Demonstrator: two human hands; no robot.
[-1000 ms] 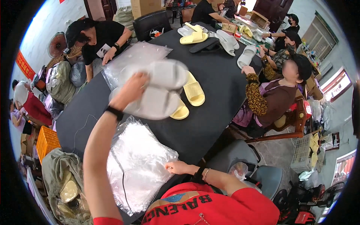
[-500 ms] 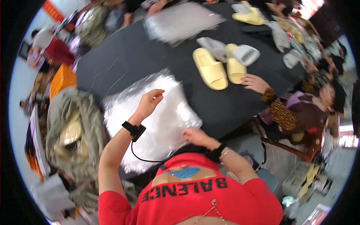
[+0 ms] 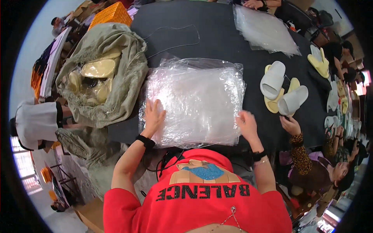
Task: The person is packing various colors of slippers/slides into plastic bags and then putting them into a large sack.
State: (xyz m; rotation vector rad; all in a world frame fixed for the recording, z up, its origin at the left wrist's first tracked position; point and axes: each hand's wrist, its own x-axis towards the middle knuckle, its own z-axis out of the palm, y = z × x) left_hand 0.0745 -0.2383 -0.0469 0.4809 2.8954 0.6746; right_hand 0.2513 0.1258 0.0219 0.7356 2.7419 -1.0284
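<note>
A stack of clear plastic bags [image 3: 198,103] lies flat before me on the black table, its sheets slightly uneven at the edges. My left hand [image 3: 154,116] rests on the left edge of the stack, fingers stretched out and holding nothing. At the stack's right edge is my right hand [image 3: 247,123], its fingers bent and smeared by motion, so whether it grips a sheet is unclear. Each wrist wears a black band.
Right of the stack, grey slippers [image 3: 292,101] overlap yellow slippers [image 3: 271,104], beside a co-worker's hand [image 3: 290,125]. More plastic bags [image 3: 268,29] lie at the far right. A cloth sack [image 3: 132,85] holding yellow slippers stands left, near an orange crate [image 3: 112,15]. A thin cord [image 3: 175,46] crosses the table [image 3: 217,23].
The view has turned. My left hand has come down onto the stack's left edge, and my right hand is now at its right edge. The grey slippers now lie over the yellow ones.
</note>
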